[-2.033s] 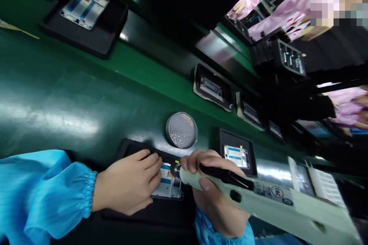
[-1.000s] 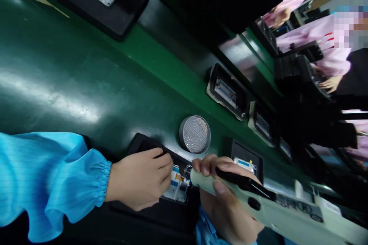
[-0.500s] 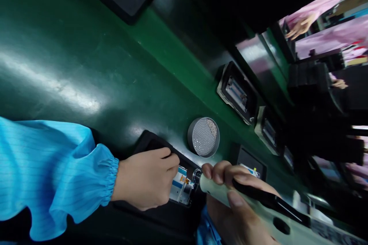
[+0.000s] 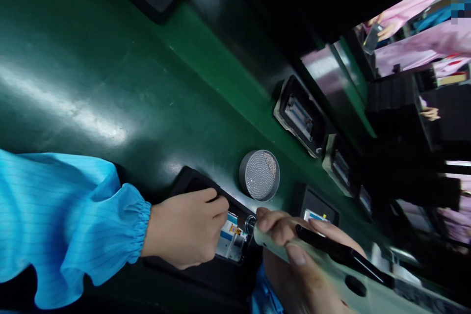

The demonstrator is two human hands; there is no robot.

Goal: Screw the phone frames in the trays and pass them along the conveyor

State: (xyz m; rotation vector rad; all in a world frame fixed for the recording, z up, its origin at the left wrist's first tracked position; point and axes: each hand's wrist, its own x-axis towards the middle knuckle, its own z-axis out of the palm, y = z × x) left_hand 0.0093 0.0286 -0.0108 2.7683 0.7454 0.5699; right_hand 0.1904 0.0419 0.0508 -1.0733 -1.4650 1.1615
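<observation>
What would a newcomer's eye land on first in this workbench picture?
The bright blue sleeve at the left edge stands out first, its left hand resting on a phone frame in a black tray. Just right of it, the right hand grips a pale electric screwdriver, its tip at the frame. Above them, a round metal dish catches the light on the glossy green bench.

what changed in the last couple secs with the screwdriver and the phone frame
The pale green electric screwdriver in the right hand moved: its metal tip shifted along the edge of the white-and-blue phone frame, away from the left hand. The head view swung too. Nothing was let go: the right fingers still grip the screwdriver, and the left hand still holds the frame in its black plastic tray.
</observation>
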